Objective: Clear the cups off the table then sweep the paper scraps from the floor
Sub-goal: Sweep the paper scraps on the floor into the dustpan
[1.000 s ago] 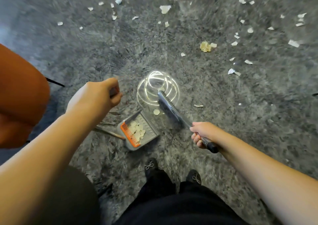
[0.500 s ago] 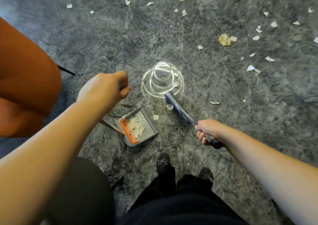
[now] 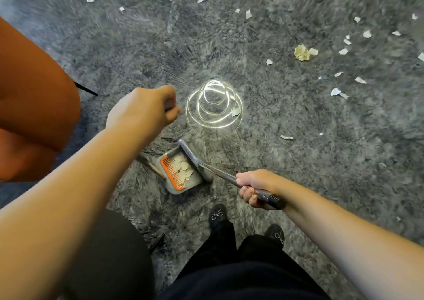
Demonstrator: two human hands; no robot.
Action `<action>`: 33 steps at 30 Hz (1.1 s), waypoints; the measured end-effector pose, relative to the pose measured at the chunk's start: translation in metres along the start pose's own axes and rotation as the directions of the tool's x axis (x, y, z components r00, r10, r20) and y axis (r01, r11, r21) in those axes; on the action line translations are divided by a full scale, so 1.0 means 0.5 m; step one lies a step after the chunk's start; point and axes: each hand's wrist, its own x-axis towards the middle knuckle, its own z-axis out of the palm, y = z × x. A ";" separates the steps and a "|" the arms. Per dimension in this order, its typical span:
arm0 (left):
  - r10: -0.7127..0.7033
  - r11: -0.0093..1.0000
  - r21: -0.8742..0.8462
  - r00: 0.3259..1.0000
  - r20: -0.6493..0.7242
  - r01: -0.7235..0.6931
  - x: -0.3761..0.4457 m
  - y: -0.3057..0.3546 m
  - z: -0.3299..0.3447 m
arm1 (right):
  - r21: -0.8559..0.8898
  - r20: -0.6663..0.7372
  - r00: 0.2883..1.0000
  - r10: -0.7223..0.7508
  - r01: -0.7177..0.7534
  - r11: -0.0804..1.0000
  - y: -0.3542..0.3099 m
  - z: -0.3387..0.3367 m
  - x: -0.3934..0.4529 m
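1. Grey carpet (image 3: pixel 298 162) is filling the view, and we are standing over a dustpan (image 3: pixel 183 173) set flat on it, taking that pan as our landmark.
2. Our left hand (image 3: pixel 143 110) is fisted above the pan around what we judge to be its long handle; the grip itself is hidden.
3. Our right hand (image 3: pixel 254 188) is closing firmly around the broom (image 3: pixel 220 172) handle, and the broom head is lying along the pan's open edge.
4. Scraps (image 3: pixel 181 169) are already sitting in the pan beside its orange comb (image 3: pixel 172 173); many more scraps are lying well beyond the pan, mostly up and to the right, with a crumpled wad (image 3: pixel 301 52) among them.
5. We are judging the scraps feather-light, soft and likely to cling to the pile, so short, low strokes are suiting them better than pinching.
6. A bright light glare (image 3: pixel 214 106) is sitting just beyond the pan.
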 end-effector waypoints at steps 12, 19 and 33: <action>-0.031 0.995 -0.096 0.996 -0.078 0.024 0.049 0.006 -0.014 | 0.049 -0.175 0.962 -0.210 0.222 0.974 -0.061 -0.098 -0.061; -0.032 0.993 -0.115 0.995 -0.096 0.021 0.173 0.064 -0.009 | 0.117 -0.257 0.931 -0.258 0.295 0.948 -0.172 -0.194 -0.071; -0.037 0.999 -0.014 0.999 -0.017 0.036 0.467 0.158 -0.011 | 0.018 -0.255 0.957 -0.135 0.144 0.989 -0.405 -0.323 -0.023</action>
